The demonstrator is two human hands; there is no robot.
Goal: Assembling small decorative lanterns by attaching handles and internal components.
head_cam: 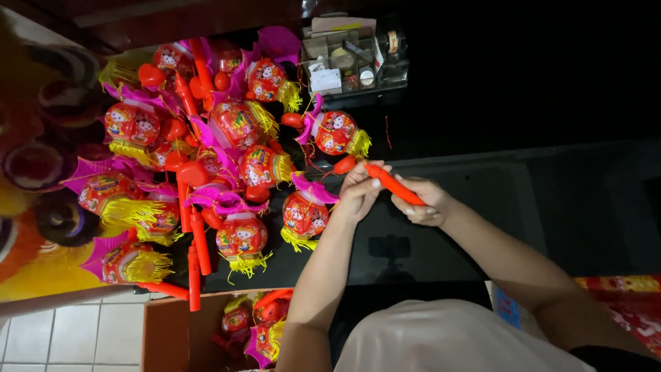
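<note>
I am looking down into a dim room, and the picture is turned sideways, so the tiled floor (62, 337) is showing at the lower left. A dark glossy bench (523, 207) is running across the middle. On its left part a big heap of red toy lanterns (206, 158) is lying, each with yellow tassels, pink paper fins and cartoon prints, with loose red plastic sticks (196, 258) scattered among them. Below the heap, a brown cardboard box (172, 337) is holding a few more lanterns. Further along, at the top, a clear plastic organiser (348, 62) of small odds and ends is standing at the bench's edge.

Right of the heap, my left hand (359, 193) is pinching the bulb-shaped front end of a red plastic lantern handle (385, 180), thumb and fingers closed on it. My right hand (423, 203) is wrapped around the rear part of the same handle, gripping it firmly. The handle is being held just above the bench, near one lantern (305, 215) and apart from it.

I am judging the handle to be light, stiff and hollow, smooth enough to slip, and likely to crack if bent. Holding its shaft in a full grip and fingering only the tip seems best.
</note>
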